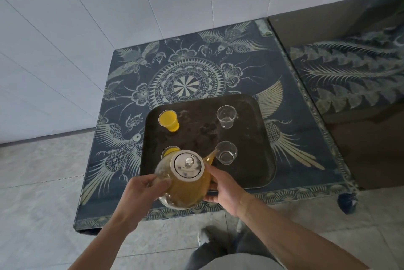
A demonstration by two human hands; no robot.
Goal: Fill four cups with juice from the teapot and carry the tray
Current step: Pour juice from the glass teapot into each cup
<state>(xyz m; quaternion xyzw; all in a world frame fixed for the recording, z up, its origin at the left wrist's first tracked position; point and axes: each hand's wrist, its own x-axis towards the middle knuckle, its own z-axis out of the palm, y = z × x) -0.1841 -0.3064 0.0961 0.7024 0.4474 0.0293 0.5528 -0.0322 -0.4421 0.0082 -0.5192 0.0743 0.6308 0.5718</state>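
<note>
A glass teapot point(185, 189) of orange juice with a metal lid hangs over the near edge of a dark tray point(258, 173). My left hand point(142, 191) grips its handle; my right hand point(223, 186) holds its right side. The spout touches the rim of the near right cup point(227, 152), which looks empty. The far right cup point(226, 116) is also empty. The far left cup point(168, 120) holds juice. The near left cup point(169, 151), with juice in it, is partly hidden behind the teapot.
The tray lies on a low table covered by a dark blue patterned cloth point(188, 68). A white tiled wall point(109, 18) runs along the left and back. Another cloth-covered surface point(354, 77) adjoins on the right. Grey floor tiles point(39, 204) and my legs show below.
</note>
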